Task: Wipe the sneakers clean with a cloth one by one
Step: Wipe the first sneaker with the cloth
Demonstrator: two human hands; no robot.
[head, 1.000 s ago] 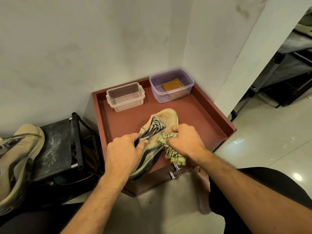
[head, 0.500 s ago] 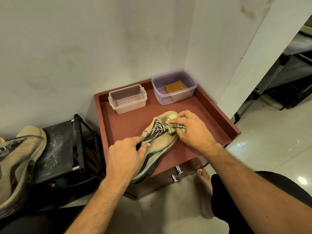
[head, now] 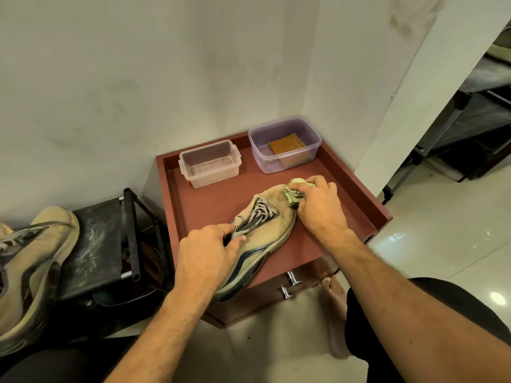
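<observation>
Since half a second ago the right hand (head: pixel 318 208) has slid the cloth (head: pixel 294 195) further up, from beside the laces to the very toe of the sneaker (head: pixel 265 233). The left hand hasn't budged.

Nearest the camera, the left hand (head: pixel 206 258) grips the sneaker's collar at the heel end, thumb curled over by the laces, pinning it down. The shoe lies diagonally on the reddish-brown cabinet top (head: pixel 345 230), heel hanging over the near edge, toe pointing far-right. At the toe, the right hand's fingers are curled round the bunched greenish cloth, pressing it on the tip.

Off to the left, a second sneaker (head: pixel 30 269) sits on a black rack (head: pixel 94 244). At the far edge of the top: a clear container (head: pixel 210 167), and right of it a purplish tub (head: pixel 284 143) with a brown block (head: pixel 286 146) inside.
</observation>
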